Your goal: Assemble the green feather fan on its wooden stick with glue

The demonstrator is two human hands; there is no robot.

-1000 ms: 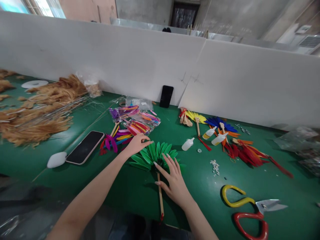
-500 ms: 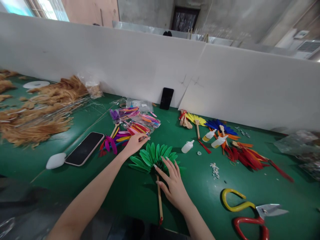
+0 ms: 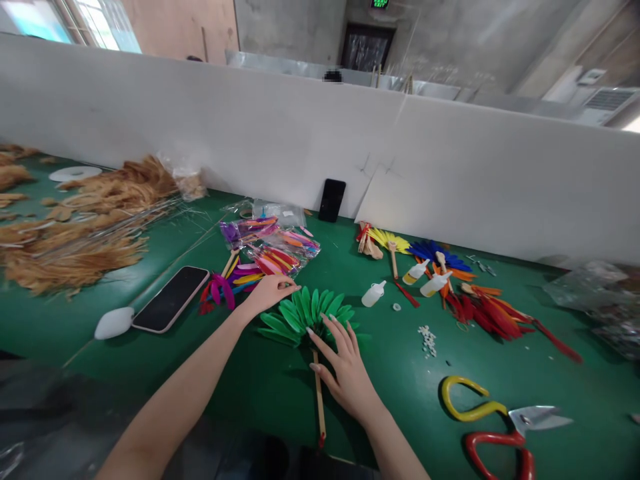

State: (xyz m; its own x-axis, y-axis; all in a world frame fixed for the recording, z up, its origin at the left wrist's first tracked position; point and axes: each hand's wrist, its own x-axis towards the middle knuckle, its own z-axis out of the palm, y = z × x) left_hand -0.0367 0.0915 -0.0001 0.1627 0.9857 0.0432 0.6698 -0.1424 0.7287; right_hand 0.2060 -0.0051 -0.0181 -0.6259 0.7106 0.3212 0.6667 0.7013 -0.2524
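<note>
A fan of green feathers (image 3: pixel 295 317) lies on the green table in front of me, its slim wooden handle (image 3: pixel 320 400) pointing toward me with a bit of red at the end. My right hand (image 3: pixel 345 370) rests over the base of the feathers and beside the handle, fingers spread. At the fan's upper left edge is my left hand (image 3: pixel 273 295), its thumb and fingertips brought together by the feather tips. What those fingertips hold, if anything, is too small to make out.
Scissors (image 3: pixel 520 420) lie at right, near white beads (image 3: pixel 427 341) and glue bottles (image 3: pixel 374 293). Yellow (image 3: pixel 387 240) and blue feather fans (image 3: pixel 435 251) lie behind. Left are a phone (image 3: pixel 171 299), bagged feathers (image 3: pixel 280 257) and tan fibres (image 3: pixel 100 227). A white partition (image 3: pixel 225 127) stands behind.
My left hand's fingertips lifted slightly off the feather tips, then came back down to them. My right hand stays on the fan. The camera view has tipped up slightly.
</note>
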